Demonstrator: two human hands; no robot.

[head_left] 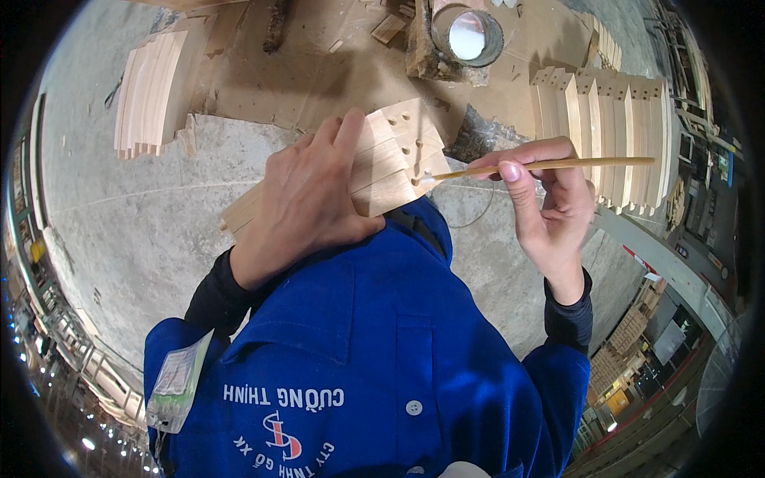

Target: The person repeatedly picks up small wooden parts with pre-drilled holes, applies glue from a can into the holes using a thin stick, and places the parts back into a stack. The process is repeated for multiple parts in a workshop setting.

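My left hand (pixel 307 195) is closed over a small bundle of pale wooden slats (pixel 386 163), held side by side in front of my chest. Their end faces me and shows several drilled holes. Between the thumb and fingers of my right hand (pixel 554 203) is a thin wooden stick (pixel 590 162). Its left tip meets the slat end beside the lowest hole, where a whitish smear shows. Beyond the hands stands a round container (pixel 488 56) with white liquid in it, probably glue.
Similar slats with drilled ends stand in a row (pixel 602 135) at the right. Another slat stack (pixel 151 95) is at the left. Brown cardboard (pixel 319 80) with wood scraps covers part of the concrete floor (pixel 127 239). Racks line the far right.
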